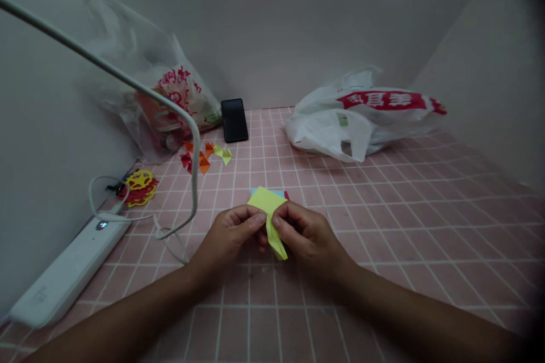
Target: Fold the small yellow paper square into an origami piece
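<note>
1. Two hands, the left hand and right hand, pinch the yellow paper tight between them, mid-fold.
2. Next, I think, press the crease flat with fingertips.

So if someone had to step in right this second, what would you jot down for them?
Left hand: pinching the yellow paper at its left side.
Right hand: pinching the same paper, thumb on the fold.
The paper is partly folded, held just above the pink grid mat. Under it lies a small stack of coloured sheets, blue and red edges showing.
Done: several small folded pieces, red, orange and yellow, lie at the back left beside a black phone.
Left: the yellow piece is not yet finished.
</note>
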Motion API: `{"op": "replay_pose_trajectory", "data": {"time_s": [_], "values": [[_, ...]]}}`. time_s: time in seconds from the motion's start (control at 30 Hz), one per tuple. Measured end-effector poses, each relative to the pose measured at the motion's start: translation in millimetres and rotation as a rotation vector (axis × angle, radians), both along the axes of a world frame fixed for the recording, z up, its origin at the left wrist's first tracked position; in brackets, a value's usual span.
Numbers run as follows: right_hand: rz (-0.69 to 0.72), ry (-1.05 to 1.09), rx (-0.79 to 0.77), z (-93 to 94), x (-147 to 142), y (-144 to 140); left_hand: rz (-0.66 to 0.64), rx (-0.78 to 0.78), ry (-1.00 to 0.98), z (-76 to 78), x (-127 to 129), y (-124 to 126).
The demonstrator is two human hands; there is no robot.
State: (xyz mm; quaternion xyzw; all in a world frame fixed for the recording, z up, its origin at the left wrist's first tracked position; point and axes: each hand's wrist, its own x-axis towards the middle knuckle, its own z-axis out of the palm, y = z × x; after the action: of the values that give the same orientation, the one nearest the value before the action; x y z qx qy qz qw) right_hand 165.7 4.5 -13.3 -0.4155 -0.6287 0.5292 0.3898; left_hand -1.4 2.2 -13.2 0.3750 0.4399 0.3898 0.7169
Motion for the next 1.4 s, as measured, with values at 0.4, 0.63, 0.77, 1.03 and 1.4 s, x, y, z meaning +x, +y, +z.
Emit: {"op": "replay_pose_trajectory", "data": {"time_s": [0.4, 0.63, 0.77, 1.03, 1.4], "values": [[0.009, -0.061, 0.051, -0.6, 1, -1, 0.006, -0.046, -0.042, 4.2, 2, -1], [-0.008, -0.108, 0.097, -2.0, 1, -1, 0.002, -0.06, -0.061, 5.9, 2, -1], [-0.021, -0.133, 0.127, -1.4, 1, -1, -0.001, -0.068, -0.064, 6.0, 2, 0], [-0.044, -0.142, 0.178, -1.0, -1, -2, -0.002, -0.046, 0.001, 6.6, 0, 2], [-0.039, -0.123, 0.166, -0.9, -3, -2, 0.052, 0.154, 0.278, 17.7, 5, -1]]}}
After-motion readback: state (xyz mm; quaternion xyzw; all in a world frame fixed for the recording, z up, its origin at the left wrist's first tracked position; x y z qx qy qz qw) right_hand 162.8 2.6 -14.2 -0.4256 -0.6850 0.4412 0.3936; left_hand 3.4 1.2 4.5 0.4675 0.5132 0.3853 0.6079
